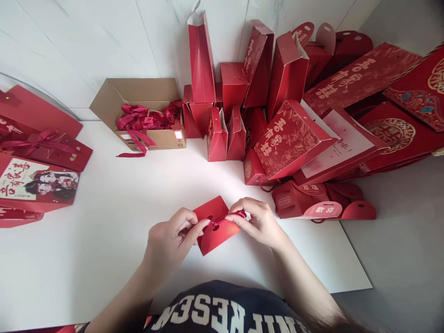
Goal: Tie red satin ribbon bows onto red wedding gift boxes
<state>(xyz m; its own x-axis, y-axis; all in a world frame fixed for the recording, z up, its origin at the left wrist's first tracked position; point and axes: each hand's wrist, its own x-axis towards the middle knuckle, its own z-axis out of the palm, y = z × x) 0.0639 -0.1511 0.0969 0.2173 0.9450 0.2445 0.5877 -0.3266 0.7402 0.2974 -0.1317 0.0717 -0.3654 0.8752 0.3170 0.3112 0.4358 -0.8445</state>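
A small red box (222, 237) with a rounded flap and a hole near its middle lies tilted on the white table, close to my body. Dark red ribbon (215, 225) passes at the hole. My left hand (176, 233) pinches one side of the ribbon between thumb and index finger, at the box's left edge. On the right, my right hand (256, 221) pinches the ribbon's other part, and a bit of it sticks out past the fingers. The underside of the box is hidden.
A cardboard box (152, 138) of red ribbons stands at the back against the tiled wall. Red gift boxes (201, 60) and bags crowd the back right. More red boxes (52, 182) stand at the left edge. The white table (114, 194) ends at the right front.
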